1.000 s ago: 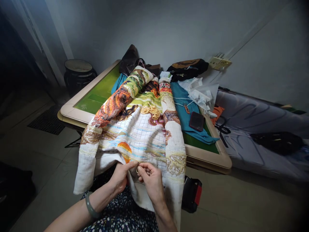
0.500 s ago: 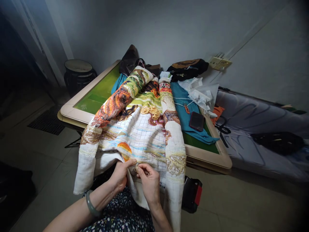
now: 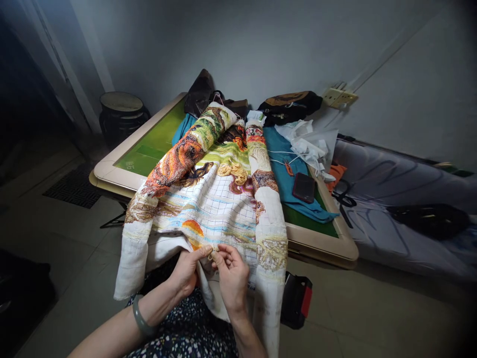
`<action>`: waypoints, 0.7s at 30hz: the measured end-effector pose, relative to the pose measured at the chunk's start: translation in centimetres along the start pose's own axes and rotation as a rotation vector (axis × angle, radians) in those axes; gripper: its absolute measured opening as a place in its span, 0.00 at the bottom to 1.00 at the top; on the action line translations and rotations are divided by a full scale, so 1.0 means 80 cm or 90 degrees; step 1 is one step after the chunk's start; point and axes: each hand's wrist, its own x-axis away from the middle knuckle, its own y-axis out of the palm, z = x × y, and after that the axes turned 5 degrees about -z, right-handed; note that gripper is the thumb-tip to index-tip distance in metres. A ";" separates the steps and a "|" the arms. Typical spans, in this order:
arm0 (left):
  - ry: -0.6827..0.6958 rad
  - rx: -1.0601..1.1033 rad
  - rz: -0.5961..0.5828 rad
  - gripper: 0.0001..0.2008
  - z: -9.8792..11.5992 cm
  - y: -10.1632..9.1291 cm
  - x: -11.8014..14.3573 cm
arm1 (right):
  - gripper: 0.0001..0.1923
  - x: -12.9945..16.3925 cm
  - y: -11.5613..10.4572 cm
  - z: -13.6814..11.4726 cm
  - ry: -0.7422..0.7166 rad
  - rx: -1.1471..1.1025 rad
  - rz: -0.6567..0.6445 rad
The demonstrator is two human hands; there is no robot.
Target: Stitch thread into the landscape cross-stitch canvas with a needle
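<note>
A large embroidery cloth, white with a printed grid and partly stitched in colour, drapes over the table edge toward my lap. Its two sides are rolled into a left roll and a right roll. At the near edge, my left hand pinches the cloth just below an orange stitched patch. Beside it, my right hand has thumb and fingers pressed together on a small loop of yellowish thread. Whether a needle is there I cannot make out. Skeins of yellow yarn lie on the cloth farther up.
Under the cloth stands a green-topped table with a pale frame. To the right, a phone and an orange thread snipper lie on teal fabric. Bags sit against the wall. Stacked stools stand back left.
My right hand has shifted slightly up and to the right, and a small thread loop now shows between the fingertips. My left hand stays almost in place on the cloth.
</note>
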 end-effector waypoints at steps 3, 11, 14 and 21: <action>0.033 0.013 -0.021 0.20 0.000 -0.002 0.000 | 0.10 -0.005 -0.007 -0.009 -0.115 0.145 -0.026; 0.070 -0.011 -0.052 0.22 0.000 -0.001 0.000 | 0.10 -0.019 -0.014 -0.019 -0.093 0.037 -0.020; 0.071 -0.016 -0.054 0.22 0.000 0.000 0.002 | 0.11 -0.023 -0.014 -0.014 -0.040 -0.055 -0.026; 0.093 -0.028 -0.045 0.25 -0.003 -0.004 0.001 | 0.09 -0.026 -0.024 -0.012 0.055 -0.304 -0.070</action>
